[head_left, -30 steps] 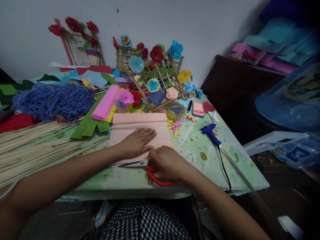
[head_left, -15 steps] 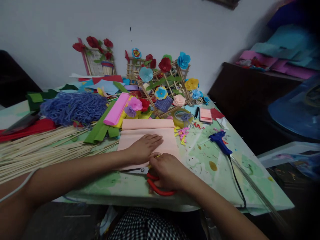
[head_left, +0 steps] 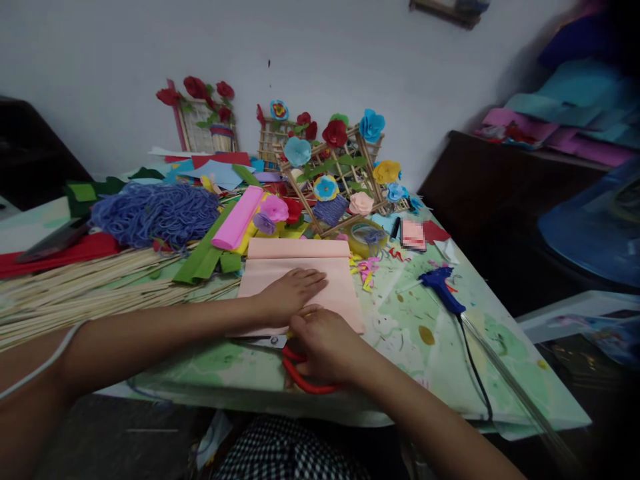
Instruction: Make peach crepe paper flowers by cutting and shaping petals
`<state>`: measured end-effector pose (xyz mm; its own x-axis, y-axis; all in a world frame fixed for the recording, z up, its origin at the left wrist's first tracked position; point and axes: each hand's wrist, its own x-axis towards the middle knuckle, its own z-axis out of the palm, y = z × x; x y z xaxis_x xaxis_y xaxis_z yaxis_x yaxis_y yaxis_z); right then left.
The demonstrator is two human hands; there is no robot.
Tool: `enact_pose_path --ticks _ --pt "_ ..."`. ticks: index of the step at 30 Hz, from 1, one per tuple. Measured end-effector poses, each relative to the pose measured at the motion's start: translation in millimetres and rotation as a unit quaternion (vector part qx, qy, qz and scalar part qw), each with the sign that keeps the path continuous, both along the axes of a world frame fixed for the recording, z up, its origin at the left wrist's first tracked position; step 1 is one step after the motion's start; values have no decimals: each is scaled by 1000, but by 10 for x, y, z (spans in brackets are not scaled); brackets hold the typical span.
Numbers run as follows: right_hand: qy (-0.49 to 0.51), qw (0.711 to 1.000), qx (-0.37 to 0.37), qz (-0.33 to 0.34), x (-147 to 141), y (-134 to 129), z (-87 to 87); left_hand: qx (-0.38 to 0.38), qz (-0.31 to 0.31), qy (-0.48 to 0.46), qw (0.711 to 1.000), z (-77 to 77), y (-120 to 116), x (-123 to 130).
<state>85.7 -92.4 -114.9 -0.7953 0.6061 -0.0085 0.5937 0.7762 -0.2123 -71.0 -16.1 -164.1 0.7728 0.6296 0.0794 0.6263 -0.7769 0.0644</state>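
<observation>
A sheet of peach crepe paper (head_left: 265, 277) lies on the table in front of me, its far end rolled or folded over. Flat on the sheet rests my left hand (head_left: 293, 293), fingers stretched out to the right and holding nothing. My right hand (head_left: 325, 343) is closed around the red-handled scissors (head_left: 305, 380) at the near edge of the paper. The scissor blades point left along that edge, partly under my left wrist. Part of the handles is hidden by my right fingers.
To the left are bamboo sticks (head_left: 115, 293), blue yarn (head_left: 155, 217) and a pink paper roll (head_left: 237, 220). Bamboo frames with paper flowers (head_left: 335, 133) stand behind. A blue glue gun (head_left: 443, 287) with its cord and clear tape (head_left: 367, 237) lie right of the paper.
My right hand and the scissors have shifted slightly left along the paper's near edge. My left hand stays flat on the sheet. The whole view has moved a little.
</observation>
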Motion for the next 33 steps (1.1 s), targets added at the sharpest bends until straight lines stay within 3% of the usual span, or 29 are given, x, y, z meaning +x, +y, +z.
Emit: enact_pose_path --ticks 14,18,22,24,26,29,31,33 --pt "-22 999 41 12 -142 -30 -22 -23 5 -17 1000 -26 74 -18" --pt "-32 999 11 36 -140 -113 -15 -29 11 -26 999 33 33 -20" --pt "-35 998 -17 45 36 -220 109 -23 13 -41 999 19 3 -35" --pt "-30 1000 -9 1 225 -217 208 -24 10 -45 999 -8 8 -40" --pt "-25 995 30 -94 466 -154 294 -32 6 -54 998 -9 28 -44" --pt "-42 949 93 -299 851 32 340 -33 25 -88 995 94 100 -67" --pt "-73 919 98 -375 1077 170 311 -14 44 -89 995 220 181 -107" --pt "-97 906 85 -403 1258 280 261 16 76 -85 993 342 273 -171"
